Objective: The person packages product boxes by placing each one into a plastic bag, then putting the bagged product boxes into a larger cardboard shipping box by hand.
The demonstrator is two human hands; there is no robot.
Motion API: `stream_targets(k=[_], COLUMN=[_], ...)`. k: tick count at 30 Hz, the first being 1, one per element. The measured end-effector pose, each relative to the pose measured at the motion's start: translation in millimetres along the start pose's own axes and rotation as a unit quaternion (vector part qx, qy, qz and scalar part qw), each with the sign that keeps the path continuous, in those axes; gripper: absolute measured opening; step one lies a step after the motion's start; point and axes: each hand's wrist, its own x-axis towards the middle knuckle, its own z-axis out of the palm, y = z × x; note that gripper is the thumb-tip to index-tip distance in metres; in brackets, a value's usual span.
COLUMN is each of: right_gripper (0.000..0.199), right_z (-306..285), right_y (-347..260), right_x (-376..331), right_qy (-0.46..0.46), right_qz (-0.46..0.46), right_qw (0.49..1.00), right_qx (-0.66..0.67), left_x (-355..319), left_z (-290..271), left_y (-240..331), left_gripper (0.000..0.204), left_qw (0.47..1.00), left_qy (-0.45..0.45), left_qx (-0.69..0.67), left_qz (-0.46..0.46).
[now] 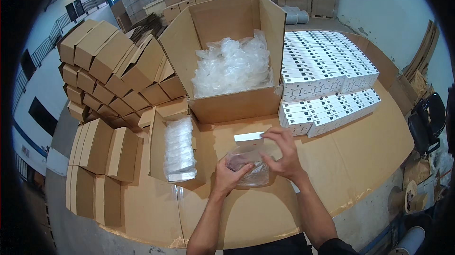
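My left hand (229,175) is closed on a clear plastic bag (256,177), its thumb lying across the film. Just beyond it, my right hand (283,153) grips the right end of a slim white box (248,137) between thumb and fingers. The box's lower part is at the bag's upper edge; whether it sits inside the film I cannot tell. To the left stands an open brown carton (155,153) holding a row of white boxes in clear bags (180,147). A large open carton (234,109) beyond my hands holds a heap of loose clear bags (233,63).
Tiers of white boxes (327,65) stand at the right on the cardboard-covered table (353,153). Brown cartons (111,72) are piled at the far left, with several more (102,153) nearer. A black chair (429,120) stands past the table's right edge.
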Motion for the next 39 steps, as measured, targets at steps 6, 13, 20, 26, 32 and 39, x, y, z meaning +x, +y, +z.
stream_targets(k=[6, 13, 20, 26, 32, 39], right_gripper=[0.02, 0.019, 0.018, 0.021, 0.022, 0.035], right_z=[9.1, 1.1, 0.8, -4.0, 3.0, -1.0], right_y=[-0.4, -17.1, -25.7, -27.1, -21.6, -20.9], right_x=[-1.7, 15.7, 23.2, 31.1, 25.6, 26.8], right_qy=[-0.062, -0.169, -0.29, -0.328, -0.282, -0.198], right_qz=[-0.08, -0.111, -0.015, 0.025, 0.004, 0.016], right_qw=[0.994, 0.972, 0.957, 0.944, 0.958, 0.975], right_qx=[-0.034, -0.116, -0.015, 0.019, 0.057, 0.096], left_x=[4.3, 4.0, 2.3, 0.8, 1.5, 1.2], left_z=[-1.1, -0.4, -0.4, -3.4, -5.7, -3.5], left_y=[-3.7, -9.5, -10.8, -14.8, -19.4, -14.3], left_gripper=[0.041, 0.043, 0.043, 0.039, 0.041, 0.046], left_qw=[1.0, 0.999, 0.998, 0.998, 0.998, 0.998], left_qy=[-0.002, 0.008, -0.029, -0.041, -0.049, -0.054], left_qx=[0.02, 0.029, -0.016, 0.044, 0.035, -0.035], left_qz=[0.01, 0.028, 0.054, -0.016, -0.019, -0.019])
